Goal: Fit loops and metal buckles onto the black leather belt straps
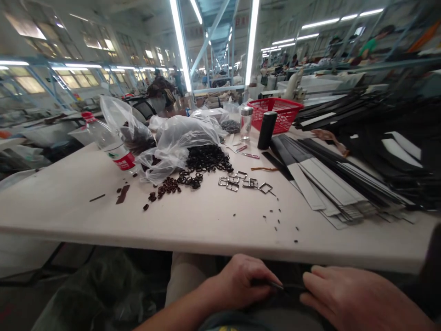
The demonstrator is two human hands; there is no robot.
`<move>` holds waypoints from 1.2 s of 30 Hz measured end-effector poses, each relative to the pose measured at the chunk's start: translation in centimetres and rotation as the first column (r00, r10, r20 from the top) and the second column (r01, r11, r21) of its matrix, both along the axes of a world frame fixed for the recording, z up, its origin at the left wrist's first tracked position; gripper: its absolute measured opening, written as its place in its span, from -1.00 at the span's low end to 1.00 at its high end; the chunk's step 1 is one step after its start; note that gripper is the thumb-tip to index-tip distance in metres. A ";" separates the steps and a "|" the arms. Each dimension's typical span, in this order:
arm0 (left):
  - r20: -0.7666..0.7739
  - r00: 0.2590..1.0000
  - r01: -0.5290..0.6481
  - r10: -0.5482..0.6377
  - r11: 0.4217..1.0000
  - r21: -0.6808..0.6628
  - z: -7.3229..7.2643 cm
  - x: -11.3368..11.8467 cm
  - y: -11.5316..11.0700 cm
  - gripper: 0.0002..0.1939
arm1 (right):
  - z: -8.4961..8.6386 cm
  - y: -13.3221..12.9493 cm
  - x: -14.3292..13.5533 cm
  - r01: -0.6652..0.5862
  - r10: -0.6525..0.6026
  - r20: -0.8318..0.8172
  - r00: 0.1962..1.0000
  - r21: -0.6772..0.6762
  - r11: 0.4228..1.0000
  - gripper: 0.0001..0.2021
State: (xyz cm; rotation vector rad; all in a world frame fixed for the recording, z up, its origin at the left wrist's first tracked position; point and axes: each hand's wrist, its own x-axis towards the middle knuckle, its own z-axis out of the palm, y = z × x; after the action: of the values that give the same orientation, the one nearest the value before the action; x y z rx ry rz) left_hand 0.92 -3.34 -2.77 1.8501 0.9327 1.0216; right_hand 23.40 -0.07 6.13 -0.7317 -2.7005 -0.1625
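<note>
Below the table's front edge, my left hand (241, 281) is closed, thumb and forefinger pinching a thin dark piece (276, 286) with a shiny edge; its kind is not clear. To its right, my right hand (358, 294) has its fingers closed round a dark strap (294, 288) that spans the gap between both hands. The lower part of the strap blends into the dark lap area. On the table ahead lie several metal buckles (232, 186). Small dark bits (271, 211) are scattered nearer the edge.
Black rings (206, 158) and brown rings (168, 185) spill near plastic bags (188, 131). Left stands a bottle (119, 154); behind are a glass jar (245, 123), black flask (267, 130) and red basket (280, 112). Stacked strips (330, 181) cover the right side.
</note>
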 end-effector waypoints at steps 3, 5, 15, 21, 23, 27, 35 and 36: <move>-0.055 0.998 -0.007 0.020 0.974 0.226 -0.2 0.8 0.3 -0.75 | 3.1 0.8 -1.9 -0.071 0.065 0.057 0.996 0.108 0.992 -0.70; -0.017 0.992 -0.121 0.127 0.975 0.187 0.1 1.2 0.7 -0.78 | 4.4 2.0 -2.9 -0.111 0.104 0.049 0.993 0.162 0.981 -0.68; 0.491 0.708 -0.127 0.508 0.775 -0.619 1.6 1.9 3.0 -0.82 | -1.8 3.2 -2.5 0.087 -0.354 -0.358 0.864 -0.586 0.806 -0.83; 0.513 0.703 -0.103 0.492 0.785 -0.611 1.0 3.2 2.6 -0.77 | -5.3 2.0 -5.4 -0.341 -0.580 -0.507 0.637 -0.861 0.378 -0.61; 0.493 0.707 -0.123 0.508 0.774 -0.621 1.2 3.6 2.5 -0.73 | -5.6 1.6 -6.2 -0.448 -0.700 -0.517 0.492 -0.840 0.306 -0.59; 0.476 0.707 -0.132 0.522 0.759 -0.637 1.5 4.2 2.5 -0.70 | -5.7 1.1 -7.2 -0.571 -0.859 -0.439 0.264 -0.789 0.228 -0.59; 0.526 0.682 -0.067 0.508 0.760 -0.647 1.8 5.6 3.5 -0.70 | -5.8 1.8 -7.2 -0.582 -0.908 -0.405 0.106 -0.766 0.273 -0.61; 0.531 0.683 -0.054 0.503 0.759 -0.649 2.0 5.7 3.6 -0.69 | -5.9 2.0 -7.1 -0.554 -0.903 -0.414 0.112 -0.781 0.289 -0.60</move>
State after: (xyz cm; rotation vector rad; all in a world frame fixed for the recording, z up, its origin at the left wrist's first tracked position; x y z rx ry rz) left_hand 6.63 0.31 -0.73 0.6874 0.9440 1.2934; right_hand 16.29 1.90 0.26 -1.0209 -0.8020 1.5405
